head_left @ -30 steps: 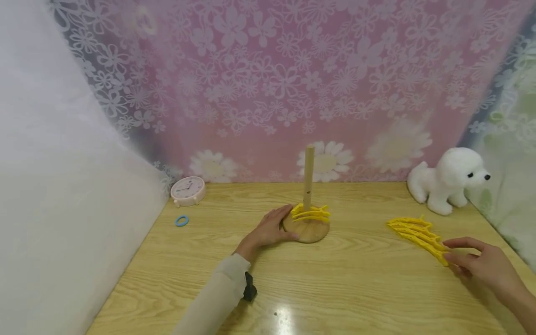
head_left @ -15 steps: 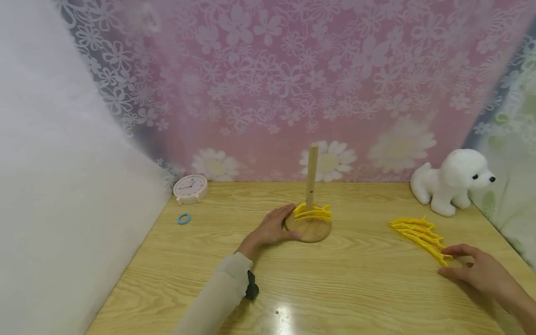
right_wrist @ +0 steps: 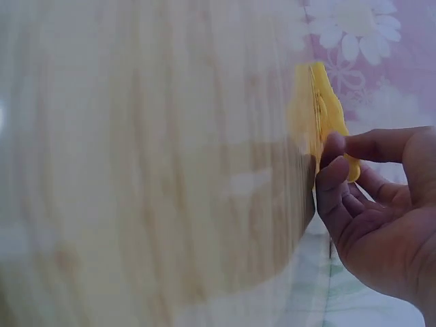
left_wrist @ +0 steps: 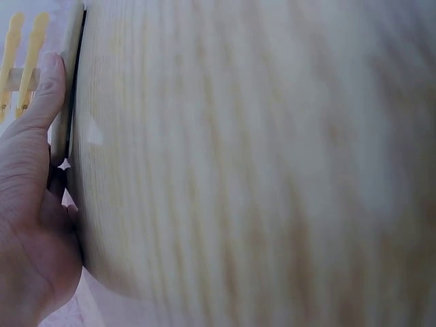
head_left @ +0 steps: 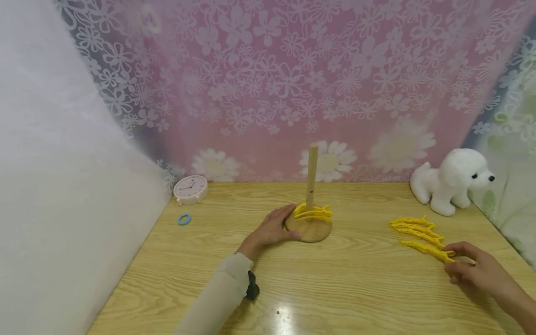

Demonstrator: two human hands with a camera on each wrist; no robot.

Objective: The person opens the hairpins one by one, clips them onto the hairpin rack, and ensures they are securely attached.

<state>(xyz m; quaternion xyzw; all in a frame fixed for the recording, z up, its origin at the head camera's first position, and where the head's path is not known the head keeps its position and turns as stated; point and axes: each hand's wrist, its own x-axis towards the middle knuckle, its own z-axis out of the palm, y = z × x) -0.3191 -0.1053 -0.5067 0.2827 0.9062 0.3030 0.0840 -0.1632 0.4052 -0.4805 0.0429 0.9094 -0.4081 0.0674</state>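
My left hand [head_left: 274,228] holds the rim of the round base of a wooden stand [head_left: 311,230], thumb at the front edge and fingers behind. An upright dowel [head_left: 312,174] rises from that base, with yellow hair clips [head_left: 312,215] low around it; two of them appear in the left wrist view. At the right, my right hand [head_left: 481,270] pinches the forked end of a yellow hair clip [head_left: 424,246] between thumb and fingers. This clip lies apart from the row of yellow hair clips [head_left: 414,225] just behind it. Its far end points left toward the stand.
A white plush dog [head_left: 450,181] sits at the back right of the wooden table [head_left: 356,288]. On the back left are a pink clock [head_left: 190,189] and a blue ring [head_left: 184,219]. A flowered cloth [head_left: 272,93] hangs behind.
My right hand has taken the nearest yellow hair clip by its forked end and drawn it slightly away from the others. The left hand stays on the stand's base.
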